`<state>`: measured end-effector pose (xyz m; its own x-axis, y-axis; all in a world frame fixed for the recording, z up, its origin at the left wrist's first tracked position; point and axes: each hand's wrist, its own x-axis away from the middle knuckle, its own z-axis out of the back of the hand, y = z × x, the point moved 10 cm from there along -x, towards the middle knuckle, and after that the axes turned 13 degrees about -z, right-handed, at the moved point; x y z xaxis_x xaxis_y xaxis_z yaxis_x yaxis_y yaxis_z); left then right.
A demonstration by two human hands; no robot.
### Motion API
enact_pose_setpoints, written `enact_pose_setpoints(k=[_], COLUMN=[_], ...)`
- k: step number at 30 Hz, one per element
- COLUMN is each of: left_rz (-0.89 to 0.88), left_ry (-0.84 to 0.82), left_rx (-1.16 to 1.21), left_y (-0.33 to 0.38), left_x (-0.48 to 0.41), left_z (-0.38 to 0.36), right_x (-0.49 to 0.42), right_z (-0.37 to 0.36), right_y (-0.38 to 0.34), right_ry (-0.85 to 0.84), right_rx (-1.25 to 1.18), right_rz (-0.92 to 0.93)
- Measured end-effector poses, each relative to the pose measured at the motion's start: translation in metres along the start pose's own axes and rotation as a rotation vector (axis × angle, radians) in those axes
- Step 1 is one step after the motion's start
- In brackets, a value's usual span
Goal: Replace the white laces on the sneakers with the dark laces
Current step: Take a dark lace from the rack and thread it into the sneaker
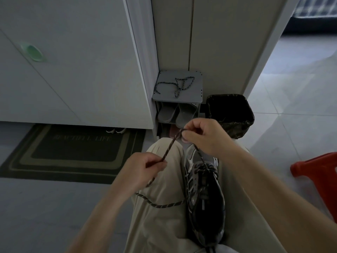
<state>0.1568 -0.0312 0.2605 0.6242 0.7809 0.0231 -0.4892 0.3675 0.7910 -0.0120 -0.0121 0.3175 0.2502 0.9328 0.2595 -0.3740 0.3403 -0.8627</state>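
Observation:
A grey and black sneaker [205,198] lies between my legs on my lap, toe pointing away from me. A dark speckled lace [170,147] is threaded through its upper eyelets. My right hand [202,136] pinches the lace above the toe, and my left hand [144,168] grips the same strand lower down, so it runs taut between them. Another stretch of this lace [164,205] trails across my left thigh into the shoe's side. A second dark lace [179,84] lies loose on top of a small grey shoe rack [197,96].
Grey slippers [176,113] sit on the rack's shelf. A dark lined waste bin [231,114] stands right of the rack. A dark doormat [73,152] lies at left under a white cabinet [73,70]. A red plastic stool [319,167] is at right on the tile floor.

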Motion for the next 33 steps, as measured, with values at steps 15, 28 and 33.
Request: enact_pose_setpoints(k=[15,28,33], left_rz=[0.080,0.156,0.096], left_ry=[-0.013,0.102,0.074], left_rx=[-0.054,0.494,0.329], left_y=[0.000,0.005,0.007], left_x=[-0.005,-0.002,-0.005], left_z=[-0.034,-0.069,-0.075], right_x=[-0.005,0.030,0.047], right_z=[0.047,0.006,0.004], right_y=[0.007,0.062,0.087], right_ry=[0.252,0.049,0.070], right_rx=[-0.318,0.449,0.492], right_rz=[0.008,0.059,0.044])
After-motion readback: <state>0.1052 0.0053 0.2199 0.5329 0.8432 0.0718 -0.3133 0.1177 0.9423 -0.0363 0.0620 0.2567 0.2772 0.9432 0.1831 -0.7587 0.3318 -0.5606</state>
